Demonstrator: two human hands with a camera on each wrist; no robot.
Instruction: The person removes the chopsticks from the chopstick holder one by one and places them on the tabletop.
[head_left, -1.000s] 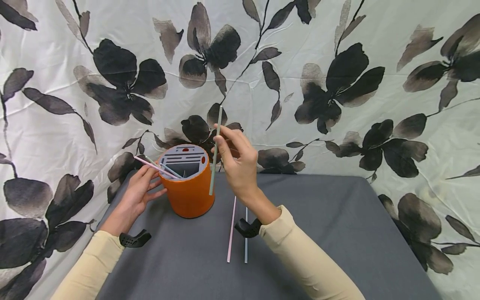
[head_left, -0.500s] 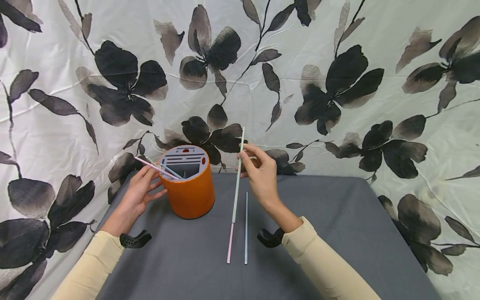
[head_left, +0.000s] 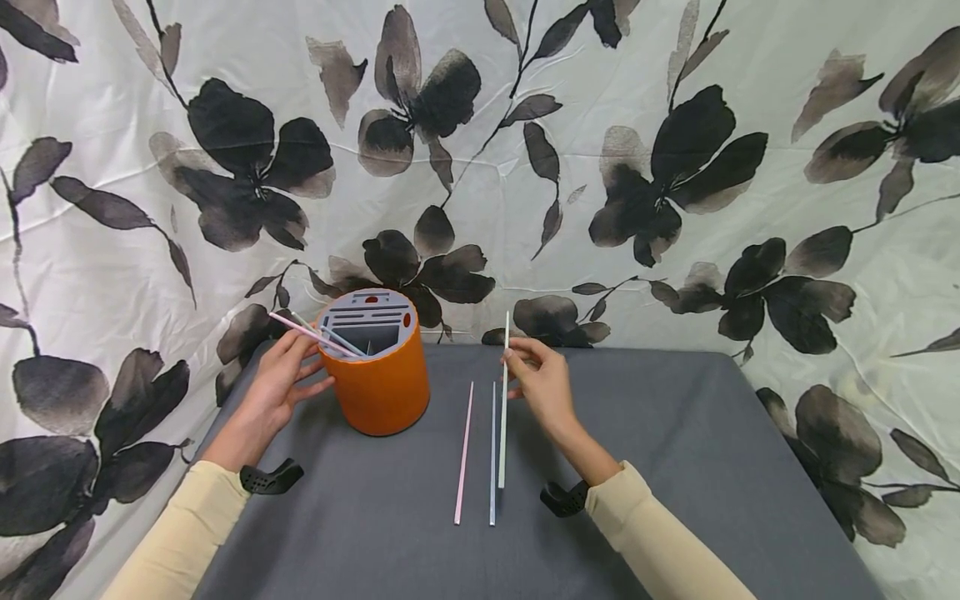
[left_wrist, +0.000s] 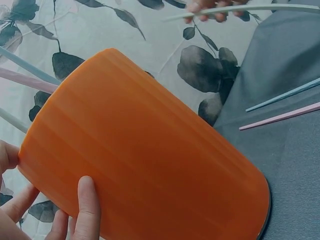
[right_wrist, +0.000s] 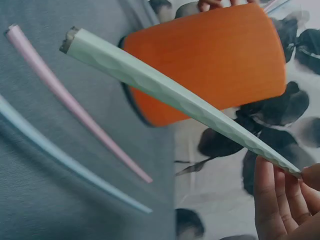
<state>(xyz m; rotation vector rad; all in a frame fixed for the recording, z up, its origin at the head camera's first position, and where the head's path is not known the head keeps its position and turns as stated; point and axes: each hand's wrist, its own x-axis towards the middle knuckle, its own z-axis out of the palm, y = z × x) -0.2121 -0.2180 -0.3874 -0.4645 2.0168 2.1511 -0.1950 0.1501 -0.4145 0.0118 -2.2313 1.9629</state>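
Note:
My right hand [head_left: 546,385] pinches a pale green chopstick [head_left: 503,433] near its thin end, the thick end pointing down toward me. In the right wrist view, the faceted green chopstick [right_wrist: 165,90] crosses in front of the orange utensil holder [right_wrist: 210,60]. A pink chopstick [head_left: 464,454] and a blue chopstick [head_left: 492,467] lie side by side on the table, left of the green one. My left hand [head_left: 277,383] touches the left side of the holder [head_left: 382,392] with spread, fairly straight fingers. Pink, blue and green sticks lean out of the holder beside that hand.
The grey cloth-covered table [head_left: 675,467] ends at the back against a white floral curtain [head_left: 555,233]. The holder has a grey slotted insert [head_left: 367,312] with a larger compartment at the front.
My right hand has carried the green chopstick from beside the holder to the right and down, now just right of the blue chopstick. The left hand and holder have stayed put.

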